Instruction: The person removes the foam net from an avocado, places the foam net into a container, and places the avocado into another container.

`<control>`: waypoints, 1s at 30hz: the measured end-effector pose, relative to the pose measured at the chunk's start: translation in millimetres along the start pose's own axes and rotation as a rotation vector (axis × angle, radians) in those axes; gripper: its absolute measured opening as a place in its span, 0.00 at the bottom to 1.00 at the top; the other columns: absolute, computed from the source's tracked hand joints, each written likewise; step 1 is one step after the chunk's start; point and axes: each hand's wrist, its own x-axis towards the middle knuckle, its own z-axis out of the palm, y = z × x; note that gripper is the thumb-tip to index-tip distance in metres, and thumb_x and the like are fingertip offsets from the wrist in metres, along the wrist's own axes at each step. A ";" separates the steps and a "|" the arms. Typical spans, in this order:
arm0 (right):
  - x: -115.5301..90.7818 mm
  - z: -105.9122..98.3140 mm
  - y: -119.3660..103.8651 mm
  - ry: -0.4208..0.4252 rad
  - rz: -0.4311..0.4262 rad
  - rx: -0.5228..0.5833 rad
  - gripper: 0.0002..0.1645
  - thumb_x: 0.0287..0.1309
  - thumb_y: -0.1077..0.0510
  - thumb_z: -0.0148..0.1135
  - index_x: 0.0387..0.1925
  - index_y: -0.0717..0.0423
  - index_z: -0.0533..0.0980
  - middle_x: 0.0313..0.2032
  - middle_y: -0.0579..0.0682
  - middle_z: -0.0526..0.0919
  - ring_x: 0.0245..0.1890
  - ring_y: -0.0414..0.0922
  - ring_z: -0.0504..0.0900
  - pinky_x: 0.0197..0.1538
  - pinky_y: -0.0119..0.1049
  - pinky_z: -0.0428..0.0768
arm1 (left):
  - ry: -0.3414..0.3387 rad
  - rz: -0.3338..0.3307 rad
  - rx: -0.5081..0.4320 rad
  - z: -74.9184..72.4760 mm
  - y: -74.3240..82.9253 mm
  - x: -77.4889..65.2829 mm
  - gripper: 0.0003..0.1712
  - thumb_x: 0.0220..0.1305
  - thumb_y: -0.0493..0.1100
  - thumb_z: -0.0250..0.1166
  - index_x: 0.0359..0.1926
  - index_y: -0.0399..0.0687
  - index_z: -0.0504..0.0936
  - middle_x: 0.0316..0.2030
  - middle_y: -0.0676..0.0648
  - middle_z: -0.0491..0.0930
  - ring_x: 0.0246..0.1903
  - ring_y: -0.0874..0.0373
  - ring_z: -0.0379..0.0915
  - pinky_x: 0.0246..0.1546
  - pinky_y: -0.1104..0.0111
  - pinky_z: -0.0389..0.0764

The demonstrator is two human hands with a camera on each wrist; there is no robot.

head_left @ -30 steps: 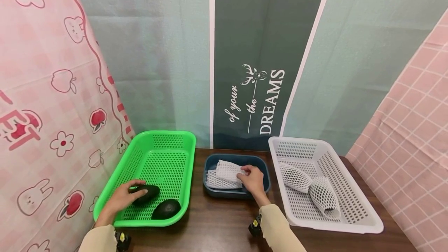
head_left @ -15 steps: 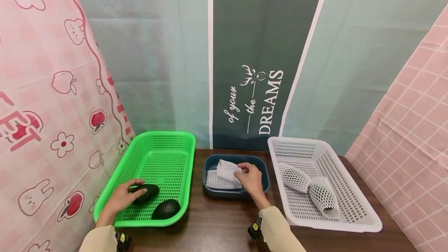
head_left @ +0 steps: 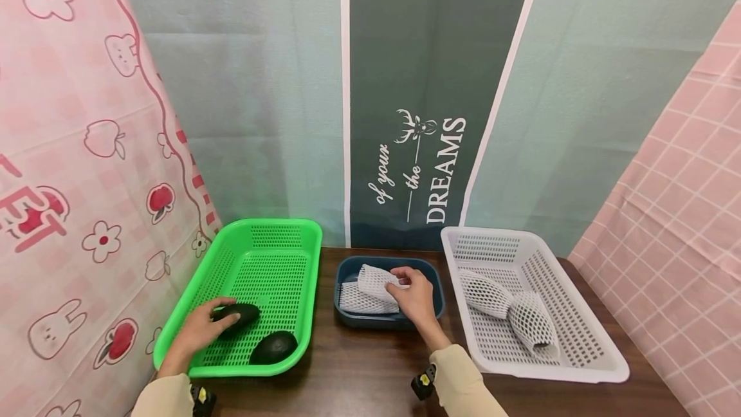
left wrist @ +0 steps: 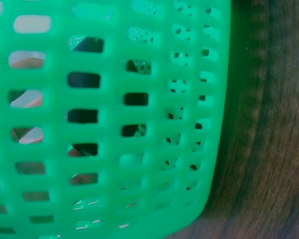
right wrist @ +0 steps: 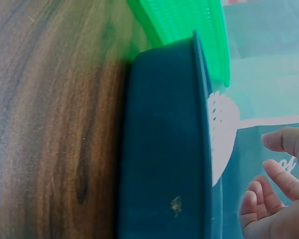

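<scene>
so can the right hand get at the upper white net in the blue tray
Probably yes: the right hand is close by the upper white net, which lies on top in the open blue tray.

The head view looks forward and down from above, far enough back to take in the green basket [head_left: 272,269], the tray [head_left: 370,322], the white basket [head_left: 550,374] and the backdrop [head_left: 278,114]. The left wrist view sits just outside the green basket, facing its wall. The right wrist view lies sideways, low and near the tray's outer side. All three share the green basket.
</scene>
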 end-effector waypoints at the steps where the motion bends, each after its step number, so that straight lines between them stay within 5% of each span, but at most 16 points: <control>1: 0.2 -0.7 -1.4 0.004 -0.013 0.003 0.16 0.36 0.59 0.72 0.33 0.56 0.81 0.31 0.50 0.78 0.31 0.46 0.76 0.35 0.40 0.75 | 0.005 0.000 0.005 -0.3 0.2 0.0 0.29 0.57 0.52 0.61 0.54 0.38 0.71 0.53 0.29 0.65 0.49 0.31 0.60 0.39 0.49 0.70; 19: -0.1 -12.3 -19.4 -0.010 -0.081 0.049 0.17 0.38 0.59 0.71 0.34 0.59 0.80 0.32 0.53 0.78 0.31 0.49 0.77 0.34 0.40 0.77 | 0.028 0.031 0.016 -1.1 0.7 -3.1 0.28 0.57 0.51 0.60 0.54 0.38 0.70 0.53 0.30 0.66 0.49 0.32 0.61 0.39 0.49 0.70; 30: -2.1 -26.6 -15.5 -0.031 -0.073 0.080 0.15 0.39 0.58 0.71 0.34 0.50 0.80 0.32 0.50 0.79 0.32 0.46 0.77 0.33 0.38 0.76 | 0.086 0.068 -0.086 -5.3 9.9 -2.0 0.32 0.60 0.51 0.58 0.59 0.37 0.64 0.54 0.31 0.65 0.51 0.33 0.61 0.40 0.52 0.72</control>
